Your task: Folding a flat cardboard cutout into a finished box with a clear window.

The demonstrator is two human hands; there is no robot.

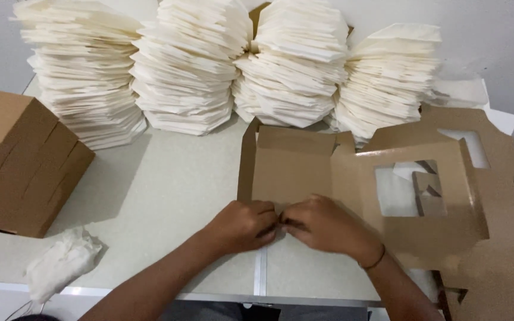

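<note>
1. Pale table [168, 196] is carrying stacks of folded white paper [233, 65] along the upper frame.
2. Left hand [242, 226] and right hand [322, 224] are meeting at lower centre, fingertips pinching the brown windowed box [304, 172]'s front wall.
3. Pressing creases squarely probably helps the flaps lock.

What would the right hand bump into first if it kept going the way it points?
The right hand points toward the left hand, and their fingertips already look touching over the brown cardboard box. It would meet the left hand first.
</note>
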